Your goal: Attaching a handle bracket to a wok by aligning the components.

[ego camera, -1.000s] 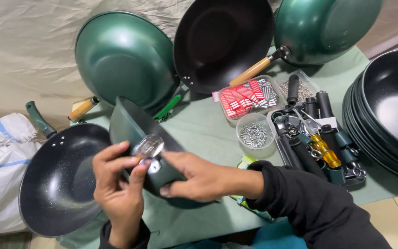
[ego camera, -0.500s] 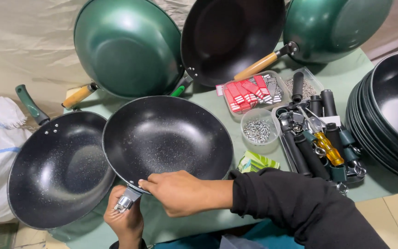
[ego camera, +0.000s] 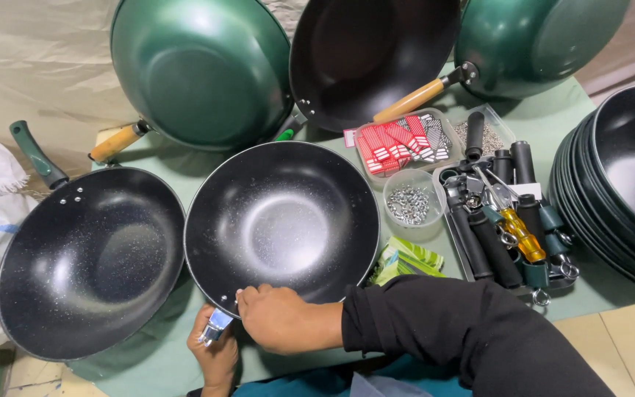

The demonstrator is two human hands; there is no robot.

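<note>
1. centre of frame: black speckled wok (ego camera: 282, 220), open side up, flat on the green table cover (ego camera: 597, 294). no handle on it yet, only a metal handle bracket (ego camera: 217, 326) sticking out at its lower-left rim.
2. right hand (ego camera: 282, 317), lower centre: fingers curled over the near rim of the wok, gripping it, probably to steady the pan. black sleeve (ego camera: 464, 331) runs off to lower right.
3. left hand (ego camera: 213, 354), bottom centre-left: closed around the bracket from below, pinching it against the pan wall, likely to keep it lined up.
4. left of frame: second black wok (ego camera: 86, 261) with a dark green handle (ego camera: 34, 154), rim touching or just beside the centre wok.
5. top of frame: three woks leaning on edge, green-backed wok (ego camera: 200, 70) with wooden handle, black-inside wok (ego camera: 372, 59), another green wok (ego camera: 538, 40); they look like finished ones parked out of the way.
6. right edge: stack of nested black pans (ego camera: 619, 184).
7. right of centre, within arm's reach: tray of black handles (ego camera: 497, 220) with a yellow-handled screwdriver (ego camera: 519, 234), small clear cup of screws (ego camera: 409, 204), tray of red-and-white tags (ego camera: 398, 143).
8. green packet (ego camera: 406, 259) just beside the wok's right rim.
</note>
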